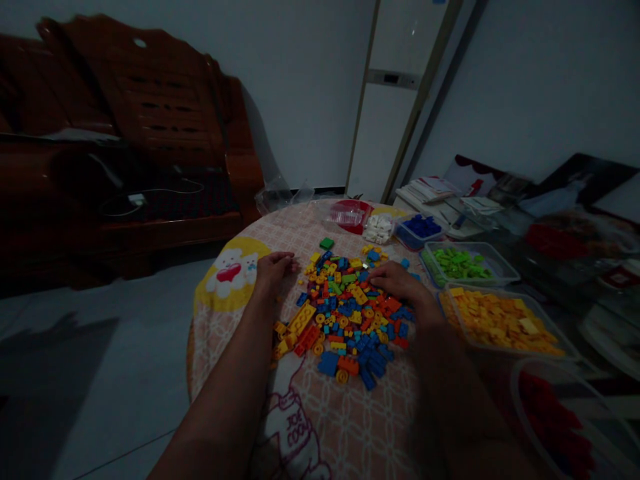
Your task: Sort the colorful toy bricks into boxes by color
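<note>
A mixed heap of toy building bricks [345, 303] in yellow, blue, orange, green and red is spread over the round table. My left hand [273, 272] is at the heap's left edge, just above the cloth. Its fingers are curled together, and whatever they may hold is too dark to see. Over the right side of the heap, my right hand [397, 280] has its fingertips down among the bricks. They look drawn together beside a blue brick [363, 275]; what lies between them is hidden. A green brick [327, 244] lies apart at the heap's far side.
Along the right stand tubs of white bricks [379, 229], blue bricks [421, 227], green bricks [460, 263], yellow bricks [505, 320] and red bricks [553, 427]. A patterned cloth [370, 427] covers the table. A wooden bench [165, 133] is at the back left.
</note>
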A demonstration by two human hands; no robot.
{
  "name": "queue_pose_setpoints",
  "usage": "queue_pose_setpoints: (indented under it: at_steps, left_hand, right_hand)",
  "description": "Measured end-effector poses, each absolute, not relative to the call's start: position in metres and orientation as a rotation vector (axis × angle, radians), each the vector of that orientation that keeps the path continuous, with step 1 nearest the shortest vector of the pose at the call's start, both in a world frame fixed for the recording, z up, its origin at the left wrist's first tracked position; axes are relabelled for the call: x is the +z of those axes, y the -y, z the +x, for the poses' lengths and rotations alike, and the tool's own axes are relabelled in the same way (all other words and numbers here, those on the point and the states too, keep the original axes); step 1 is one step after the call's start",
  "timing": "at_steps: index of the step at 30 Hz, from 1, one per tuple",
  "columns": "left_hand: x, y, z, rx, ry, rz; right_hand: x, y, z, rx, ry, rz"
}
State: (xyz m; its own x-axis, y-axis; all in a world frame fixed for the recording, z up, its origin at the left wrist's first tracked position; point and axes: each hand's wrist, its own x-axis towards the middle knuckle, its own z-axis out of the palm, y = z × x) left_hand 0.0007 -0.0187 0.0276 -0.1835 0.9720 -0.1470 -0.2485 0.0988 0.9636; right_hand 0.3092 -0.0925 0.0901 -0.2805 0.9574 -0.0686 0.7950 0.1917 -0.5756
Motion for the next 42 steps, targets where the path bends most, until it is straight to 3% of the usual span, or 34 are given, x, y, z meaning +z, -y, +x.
queue_pose_setpoints:
  at_steps: [3,8,13,19,32,42]
  left_hand:
    - [0.026,0.019,0.0,1.382,-1.205,0.841]
    - [0.026,0.018,0.001,1.382,-1.213,0.836]
    - [0.029,0.02,0.002,1.373,-1.212,0.857]
    - [0.032,0.022,0.002,1.376,-1.211,0.845]
    - [0.028,0.02,0.001,1.366,-1.219,0.85]
    - [0.031,0.019,0.004,1.345,-1.255,0.854]
  right_hand:
    - [0.091,0.099,0.317,0.701,1.916,-1.726]
    - [0.087,0.083,0.33,0.316,1.515,-1.895]
    - [0.079,0.056,0.315,0.184,1.655,-1.936]
    - [0.071,0.042,0.296,0.302,1.678,-1.762]
    - [0.073,0.032,0.263,0.11,2.154,-2.108]
    - [0.081,0.06,0.264,0.147,2.075,-2.002]
